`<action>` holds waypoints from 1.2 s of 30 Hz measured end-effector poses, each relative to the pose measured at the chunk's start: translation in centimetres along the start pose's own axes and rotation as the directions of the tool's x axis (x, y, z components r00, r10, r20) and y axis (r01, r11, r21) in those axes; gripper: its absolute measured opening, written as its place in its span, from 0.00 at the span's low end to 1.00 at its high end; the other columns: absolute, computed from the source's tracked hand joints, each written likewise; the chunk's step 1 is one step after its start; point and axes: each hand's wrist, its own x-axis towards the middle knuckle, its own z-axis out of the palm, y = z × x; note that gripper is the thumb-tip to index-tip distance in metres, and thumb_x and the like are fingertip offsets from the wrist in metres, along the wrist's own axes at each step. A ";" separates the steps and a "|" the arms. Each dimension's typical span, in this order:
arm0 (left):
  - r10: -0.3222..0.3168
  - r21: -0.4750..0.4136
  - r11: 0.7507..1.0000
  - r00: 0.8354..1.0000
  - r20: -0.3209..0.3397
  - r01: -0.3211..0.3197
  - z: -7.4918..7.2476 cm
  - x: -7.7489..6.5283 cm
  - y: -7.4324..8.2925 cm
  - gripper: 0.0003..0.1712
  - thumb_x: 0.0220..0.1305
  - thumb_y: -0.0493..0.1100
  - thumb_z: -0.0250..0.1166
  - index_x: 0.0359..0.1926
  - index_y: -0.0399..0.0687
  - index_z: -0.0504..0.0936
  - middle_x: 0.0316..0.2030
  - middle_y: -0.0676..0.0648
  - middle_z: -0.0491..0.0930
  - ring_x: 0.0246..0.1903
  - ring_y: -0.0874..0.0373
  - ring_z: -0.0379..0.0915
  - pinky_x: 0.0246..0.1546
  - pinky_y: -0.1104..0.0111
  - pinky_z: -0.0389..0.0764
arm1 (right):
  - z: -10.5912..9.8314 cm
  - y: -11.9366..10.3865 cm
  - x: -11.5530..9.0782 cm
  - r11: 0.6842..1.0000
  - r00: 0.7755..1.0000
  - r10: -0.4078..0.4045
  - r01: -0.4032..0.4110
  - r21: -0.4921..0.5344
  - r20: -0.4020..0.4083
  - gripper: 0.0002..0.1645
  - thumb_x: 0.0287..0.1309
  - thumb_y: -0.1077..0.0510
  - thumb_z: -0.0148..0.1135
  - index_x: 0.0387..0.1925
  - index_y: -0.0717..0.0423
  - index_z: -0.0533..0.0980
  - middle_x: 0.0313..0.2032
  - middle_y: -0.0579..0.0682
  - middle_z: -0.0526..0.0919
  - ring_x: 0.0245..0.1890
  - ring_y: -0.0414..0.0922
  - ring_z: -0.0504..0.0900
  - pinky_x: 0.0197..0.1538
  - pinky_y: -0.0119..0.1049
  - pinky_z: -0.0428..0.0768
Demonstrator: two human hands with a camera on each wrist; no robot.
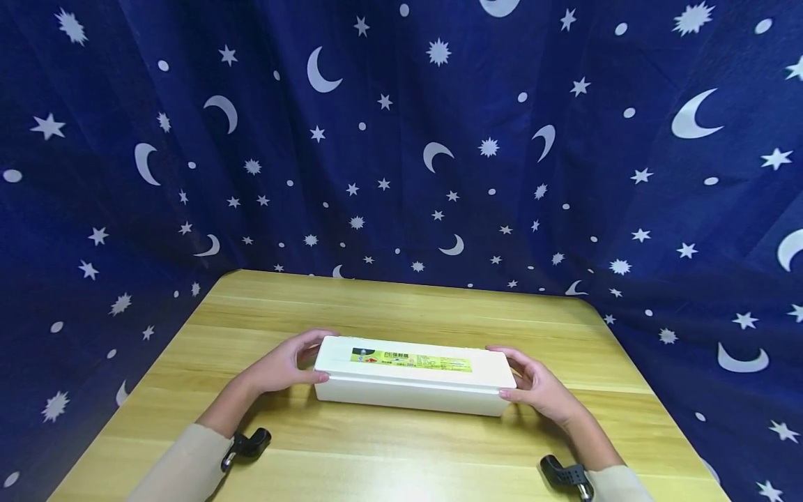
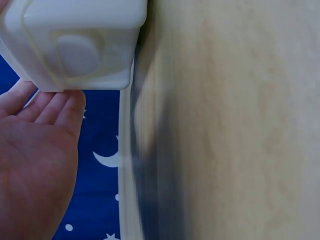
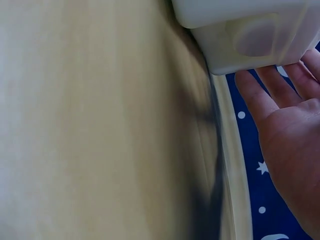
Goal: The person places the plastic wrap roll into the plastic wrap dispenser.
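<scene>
A long white cling film box (image 1: 414,392) with a yellow-green label (image 1: 410,360) on its lid lies crosswise over the middle of the table. My left hand (image 1: 290,362) grips its left end, thumb on the front side and fingers round the back. At the opposite end, my right hand (image 1: 538,387) holds the box the same way. Both wrist views show an end face of the box (image 2: 77,55) with a round shape in it, and the fingers (image 3: 255,92) against the far side. The lid looks closed; whether the underside touches the table cannot be told.
The wooden table (image 1: 376,460) has rounded far corners. A dark blue curtain (image 1: 389,139) with white moons and stars hangs behind it and along both sides. Black wrist mounts (image 1: 251,444) sit at both sleeves, low over the table.
</scene>
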 end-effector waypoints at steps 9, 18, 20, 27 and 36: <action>0.009 -0.008 1.000 1.000 -0.018 -0.009 0.1 0.0 0.0 0.40 0.56 0.45 0.79 0.68 0.51 0.72 0.69 0.43 0.71 0.72 0.41 0.65 0.74 0.48 0.63 | 0.1 -0.2 0.0 0.999 0.999 0.031 -0.031 -0.007 -0.029 0.43 0.59 0.70 0.68 0.73 0.65 0.62 0.67 0.39 0.76 0.65 0.35 0.77 0.60 0.30 0.82; 0.019 -0.003 1.000 1.000 -0.018 -0.019 0.2 0.0 0.0 0.40 0.56 0.44 0.79 0.68 0.51 0.72 0.68 0.43 0.73 0.71 0.41 0.66 0.74 0.48 0.63 | -0.1 -0.1 0.0 0.999 0.999 0.041 -0.041 0.002 -0.013 0.43 0.58 0.71 0.68 0.73 0.63 0.62 0.67 0.44 0.75 0.64 0.38 0.78 0.58 0.34 0.84; 0.019 -0.005 1.000 1.000 -0.017 -0.019 0.2 0.0 0.1 0.40 0.56 0.44 0.79 0.68 0.51 0.71 0.68 0.43 0.73 0.72 0.41 0.65 0.74 0.48 0.63 | -0.2 -0.1 0.0 0.999 0.999 0.046 -0.046 0.004 -0.012 0.43 0.58 0.71 0.68 0.73 0.63 0.62 0.67 0.44 0.75 0.64 0.38 0.78 0.58 0.35 0.84; 0.007 -0.007 1.000 1.000 -0.019 -0.007 0.2 0.0 0.3 0.41 0.57 0.45 0.78 0.69 0.51 0.70 0.68 0.43 0.72 0.72 0.40 0.64 0.74 0.48 0.63 | -0.1 -0.1 0.1 0.999 0.999 0.034 -0.034 -0.014 -0.032 0.43 0.58 0.70 0.69 0.72 0.64 0.62 0.66 0.42 0.75 0.65 0.36 0.77 0.61 0.31 0.81; 0.000 0.006 1.000 1.000 -0.020 0.000 0.2 0.0 0.3 0.41 0.57 0.46 0.78 0.69 0.51 0.70 0.68 0.42 0.72 0.72 0.39 0.64 0.74 0.46 0.62 | 0.0 -0.3 0.1 0.999 0.998 0.034 -0.035 -0.023 -0.048 0.42 0.56 0.71 0.70 0.71 0.68 0.62 0.65 0.40 0.76 0.64 0.34 0.78 0.61 0.28 0.81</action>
